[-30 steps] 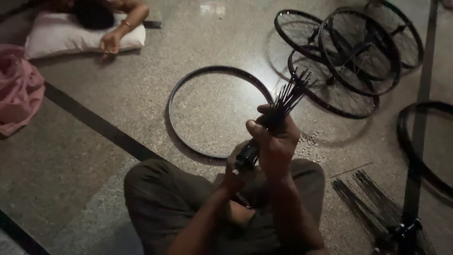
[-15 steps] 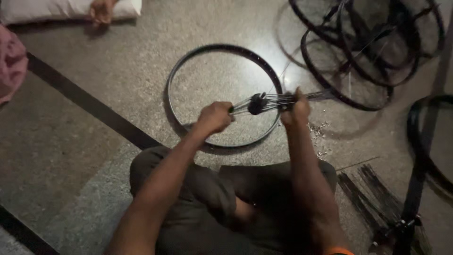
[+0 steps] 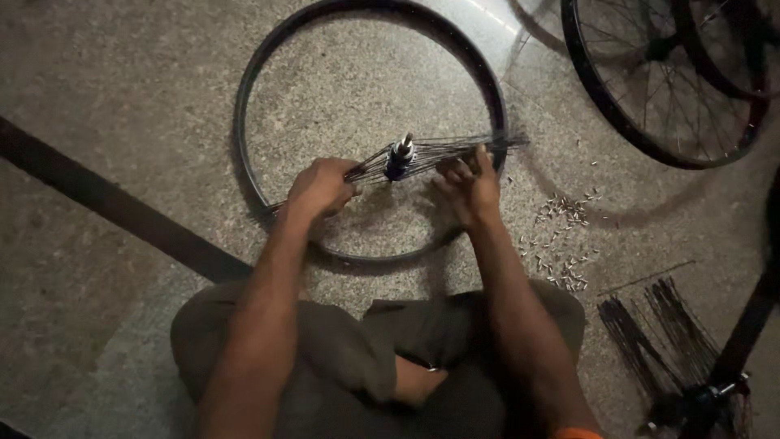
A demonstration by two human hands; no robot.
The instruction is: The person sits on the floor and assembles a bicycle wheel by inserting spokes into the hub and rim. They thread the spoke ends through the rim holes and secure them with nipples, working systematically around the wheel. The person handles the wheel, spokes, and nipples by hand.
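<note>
speckled stone floor (image 3: 106,97), crossed by a dark inlaid band (image 3: 122,215), is serving as the work surface for a person sitting cross-legged. bare wheel rim (image 3: 248,89) is lying flat just ahead of the knees, so the hub (image 3: 400,156) is standing upright near its centre with spokes (image 3: 471,146) fanning outward toward the rim wall. left hand (image 3: 321,189) is curling loosely closed around the spokes on its side, apparently keeping that bundle together; right hand (image 3: 470,185) is spreading its fingers flat over the opposite fan, seemingly pressing it level. small metal nipples (image 3: 561,244) are lying scattered near the right forearm, within easy reach. loose spare spokes (image 3: 650,333) are lying bundled further right. built wheels (image 3: 658,81) are resting flat beyond, well apart.
</note>
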